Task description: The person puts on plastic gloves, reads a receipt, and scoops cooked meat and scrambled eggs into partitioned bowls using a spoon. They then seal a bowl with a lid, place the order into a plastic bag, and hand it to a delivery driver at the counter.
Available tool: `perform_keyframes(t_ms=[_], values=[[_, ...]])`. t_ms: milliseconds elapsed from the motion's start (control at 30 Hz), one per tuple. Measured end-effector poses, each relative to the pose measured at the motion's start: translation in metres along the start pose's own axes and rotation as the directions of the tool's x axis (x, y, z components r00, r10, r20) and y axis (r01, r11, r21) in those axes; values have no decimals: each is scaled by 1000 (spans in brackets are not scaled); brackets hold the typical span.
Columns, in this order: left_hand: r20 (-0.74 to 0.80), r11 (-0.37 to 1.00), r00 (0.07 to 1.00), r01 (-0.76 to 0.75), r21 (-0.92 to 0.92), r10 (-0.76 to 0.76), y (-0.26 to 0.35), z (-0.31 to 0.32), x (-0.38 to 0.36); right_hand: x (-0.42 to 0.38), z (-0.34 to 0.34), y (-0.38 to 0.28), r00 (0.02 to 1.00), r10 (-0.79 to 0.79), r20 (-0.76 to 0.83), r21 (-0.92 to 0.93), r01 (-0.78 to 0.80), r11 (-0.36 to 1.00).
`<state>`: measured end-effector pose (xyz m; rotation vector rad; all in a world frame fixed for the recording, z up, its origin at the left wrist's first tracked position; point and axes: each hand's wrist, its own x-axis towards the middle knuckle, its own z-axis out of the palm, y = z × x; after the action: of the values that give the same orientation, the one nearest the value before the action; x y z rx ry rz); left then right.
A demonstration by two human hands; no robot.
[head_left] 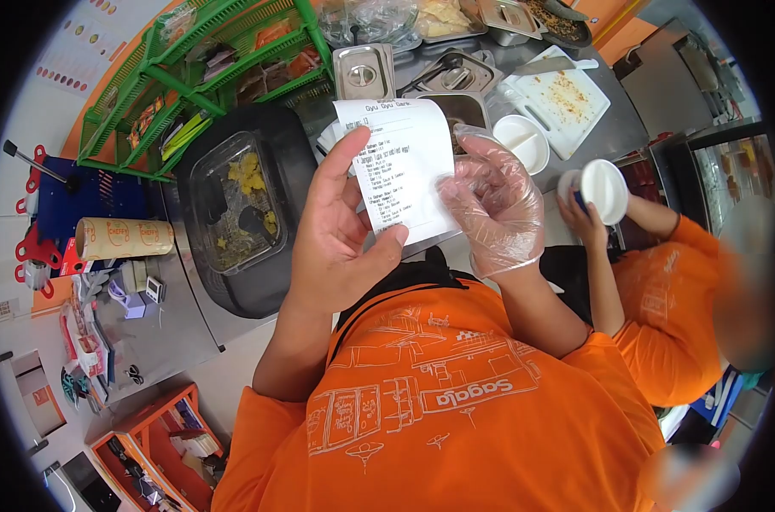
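A printed paper receipt (400, 175) is held up at the centre, with further paper behind its left edge. My bare left hand (340, 230) grips its left side, the thumb on the front near the bottom. My right hand (497, 200), in a clear plastic glove, pinches the right edge. Behind the paper are a steel tray (464, 111) and a white two-part bowl (521, 143). Left of my left hand, a clear container (238, 200) with yellow food pieces sits in a black bin (276, 128).
Green racks (174, 64) with packets stand at the upper left. A white cutting board (567, 107) bears a knife (541, 66) and crumbs. At the right a co-worker in orange (669, 307) holds a white bowl (605, 192). A paper roll (125, 239) lies at the left.
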<state>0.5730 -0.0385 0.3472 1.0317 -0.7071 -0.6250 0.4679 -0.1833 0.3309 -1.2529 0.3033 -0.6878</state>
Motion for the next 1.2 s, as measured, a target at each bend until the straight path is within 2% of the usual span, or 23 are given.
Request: perform_keyframes(t_ms=[567,633,667,700,767,833,900,1000,1100,1200], values=[[1,998,999,-42,47,42,3,-4,-6,-3,5,-3,999,11,48,-20,-10,1000],[-25,995,998,-57,82,60,0,-9,-9,5,-5,13,989,53,136,-217,-23,976],[-62,994,998,-26,110,33,-3,-14,-14,12,-11,18,982,80,172,-315,-23,949],[-98,991,995,6,137,7,-8,-20,-20,21,-15,9,974,192,117,-594,-86,800],[-160,984,986,79,159,-53,-18,-32,-34,41,-41,44,990,89,110,-913,66,403],[-220,974,967,165,155,-129,-25,-40,-51,68,-63,62,998,67,16,-961,-3,277],[-249,958,949,236,162,-192,-29,-45,-65,103,-87,89,991,-129,-27,-984,-4,177],[-276,943,930,291,158,-241,-33,-45,-74,152,-107,116,997,-76,8,-1000,9,11],[-295,934,921,314,172,-255,-33,-43,-75,188,-113,118,991,128,-47,-999,-46,-8],[-321,922,906,344,178,-276,-35,-46,-77,192,-109,111,899,407,-164,-979,-200,45]])
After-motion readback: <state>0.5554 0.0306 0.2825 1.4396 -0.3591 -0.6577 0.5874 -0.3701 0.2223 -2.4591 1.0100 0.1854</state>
